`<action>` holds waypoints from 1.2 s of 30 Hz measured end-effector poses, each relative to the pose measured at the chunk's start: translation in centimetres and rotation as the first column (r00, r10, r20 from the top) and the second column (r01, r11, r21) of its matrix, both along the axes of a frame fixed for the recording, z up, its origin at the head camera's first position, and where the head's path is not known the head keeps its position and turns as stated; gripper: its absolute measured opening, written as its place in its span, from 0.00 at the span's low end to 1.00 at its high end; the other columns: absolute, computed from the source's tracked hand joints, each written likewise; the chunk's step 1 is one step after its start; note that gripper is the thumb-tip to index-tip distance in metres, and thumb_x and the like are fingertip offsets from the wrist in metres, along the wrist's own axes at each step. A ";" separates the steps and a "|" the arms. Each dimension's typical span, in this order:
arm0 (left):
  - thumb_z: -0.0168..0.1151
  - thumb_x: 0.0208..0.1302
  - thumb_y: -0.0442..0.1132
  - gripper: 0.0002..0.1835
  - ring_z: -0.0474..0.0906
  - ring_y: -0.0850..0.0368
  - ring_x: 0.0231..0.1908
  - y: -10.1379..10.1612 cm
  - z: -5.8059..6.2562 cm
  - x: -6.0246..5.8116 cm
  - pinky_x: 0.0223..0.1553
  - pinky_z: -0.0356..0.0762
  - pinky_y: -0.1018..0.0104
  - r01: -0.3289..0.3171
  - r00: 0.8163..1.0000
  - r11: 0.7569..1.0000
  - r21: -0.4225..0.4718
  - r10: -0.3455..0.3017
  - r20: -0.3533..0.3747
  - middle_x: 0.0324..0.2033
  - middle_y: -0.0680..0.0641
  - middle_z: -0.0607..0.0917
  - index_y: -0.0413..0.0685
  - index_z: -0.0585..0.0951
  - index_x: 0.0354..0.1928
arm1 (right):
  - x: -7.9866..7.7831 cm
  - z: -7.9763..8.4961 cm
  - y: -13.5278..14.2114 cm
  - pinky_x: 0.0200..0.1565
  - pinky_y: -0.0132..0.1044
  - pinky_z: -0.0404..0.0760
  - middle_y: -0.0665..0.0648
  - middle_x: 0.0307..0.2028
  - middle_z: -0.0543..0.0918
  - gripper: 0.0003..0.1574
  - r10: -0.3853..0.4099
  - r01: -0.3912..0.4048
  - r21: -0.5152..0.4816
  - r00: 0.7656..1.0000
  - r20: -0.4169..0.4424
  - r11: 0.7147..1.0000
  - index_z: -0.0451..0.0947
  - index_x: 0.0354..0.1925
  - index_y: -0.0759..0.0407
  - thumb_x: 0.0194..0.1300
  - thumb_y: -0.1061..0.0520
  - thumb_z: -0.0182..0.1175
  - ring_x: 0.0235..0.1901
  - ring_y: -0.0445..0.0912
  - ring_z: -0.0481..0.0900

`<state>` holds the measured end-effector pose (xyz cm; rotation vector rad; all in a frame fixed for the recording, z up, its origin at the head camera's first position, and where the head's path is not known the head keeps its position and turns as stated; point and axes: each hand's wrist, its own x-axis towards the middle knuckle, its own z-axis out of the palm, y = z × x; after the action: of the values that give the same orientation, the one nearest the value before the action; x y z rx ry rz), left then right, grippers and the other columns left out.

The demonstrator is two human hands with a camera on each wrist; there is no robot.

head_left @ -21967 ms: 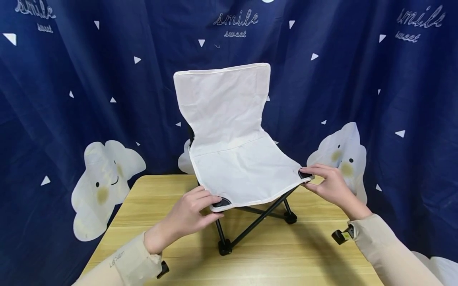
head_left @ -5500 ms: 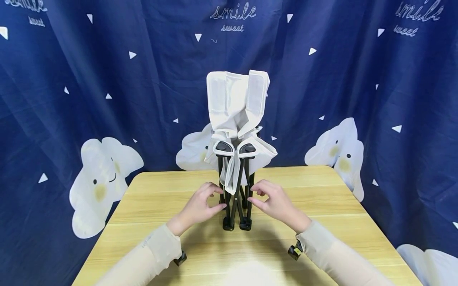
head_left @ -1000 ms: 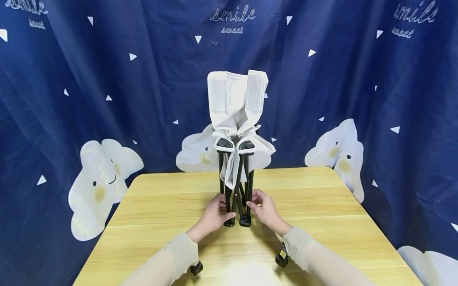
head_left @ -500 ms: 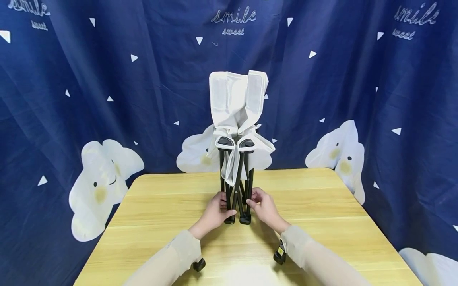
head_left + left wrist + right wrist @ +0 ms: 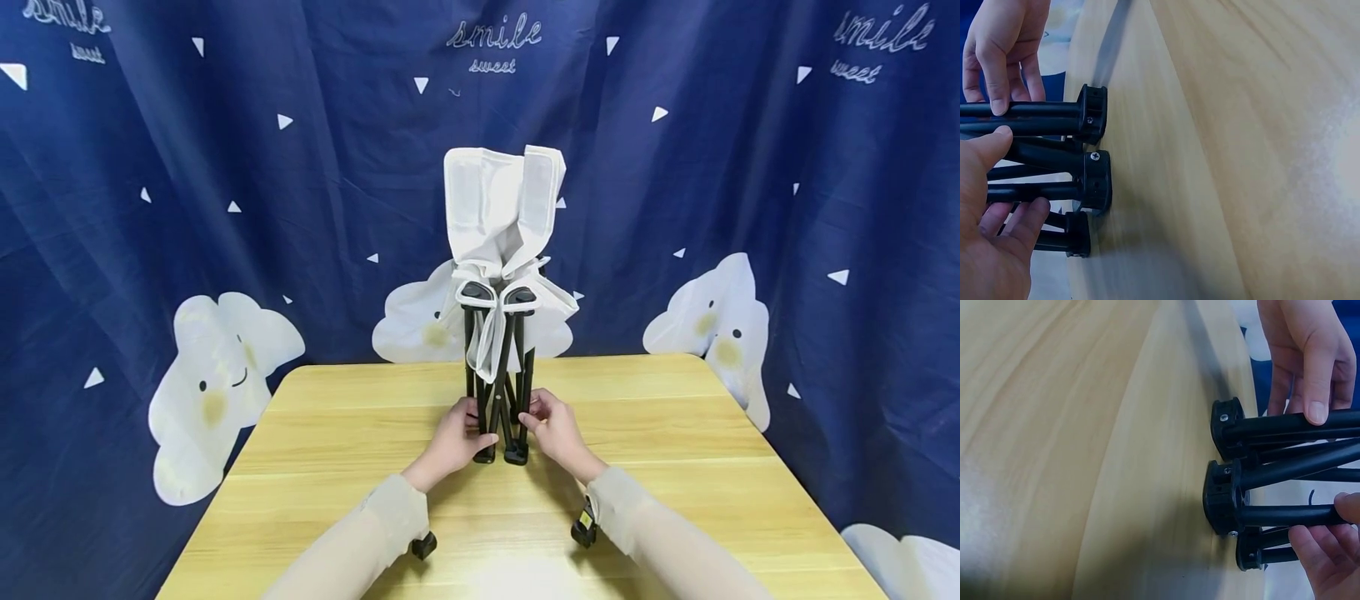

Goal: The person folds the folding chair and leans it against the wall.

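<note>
A small folding chair (image 5: 501, 208) stands upright, folded, with white fabric bunched over its bundled black legs (image 5: 504, 358). Two black-cornered seat flaps hang in front. Low on the left side, my left hand (image 5: 452, 437) grips a front leg, thumb across the front and fingers behind. Opposite it, my right hand (image 5: 557, 429) holds the right front leg between thumb and fingers. In the left wrist view, black plastic feet (image 5: 1094, 181) with screws end the tubes, close at the tabletop. The right wrist view shows my right fingertips (image 5: 1302, 540) against a tube.
The wooden table (image 5: 337, 500) spreads around the chair, its rounded far edge just behind. A dark blue curtain (image 5: 337, 167) with clouds and triangles hangs at the back. A black wrist camera (image 5: 423, 546) sits under the left sleeve, another (image 5: 585, 527) under the right.
Earlier the chair stood spread open with my hands on its front seat corners; later it was folded with my hands beside it. Since gripping the legs, I have shifted it slightly away from me.
</note>
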<state>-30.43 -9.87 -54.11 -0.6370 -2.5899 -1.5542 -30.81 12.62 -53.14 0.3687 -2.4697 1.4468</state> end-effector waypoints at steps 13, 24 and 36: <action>0.77 0.66 0.32 0.26 0.88 0.34 0.54 0.3 -0.1 -0.8 0.57 0.89 0.48 -0.003 1.000 1.000 -0.023 0.002 -0.027 0.49 0.33 0.86 0.31 0.74 0.60 | -0.9 -0.1 0.1 0.38 0.33 0.82 0.59 0.33 0.91 0.11 -0.010 0.010 0.020 1.000 -0.009 1.000 0.83 0.45 0.64 0.65 0.70 0.72 0.34 0.48 0.86; 0.75 0.69 0.34 0.27 0.88 0.35 0.55 0.3 -0.3 -2.1 0.59 0.88 0.49 -0.009 1.000 0.998 -0.065 0.007 -0.028 0.51 0.33 0.85 0.31 0.73 0.62 | -1.9 0.0 0.0 0.38 0.34 0.82 0.58 0.33 0.91 0.10 -0.037 0.040 0.063 0.999 -0.038 0.997 0.83 0.45 0.64 0.66 0.68 0.72 0.33 0.46 0.85; 0.74 0.71 0.34 0.26 0.87 0.37 0.55 0.6 -0.3 -3.3 0.60 0.88 0.49 -0.017 1.000 0.998 -0.062 0.017 -0.008 0.52 0.34 0.85 0.33 0.73 0.64 | -3.2 -0.2 -0.1 0.40 0.42 0.86 0.59 0.33 0.90 0.11 -0.049 0.054 0.067 0.996 -0.068 0.996 0.81 0.45 0.63 0.66 0.68 0.71 0.32 0.47 0.86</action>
<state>-33.69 -9.31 -54.41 -0.6223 -2.6404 -1.4692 -33.99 12.55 -53.32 0.3576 -2.4622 1.3115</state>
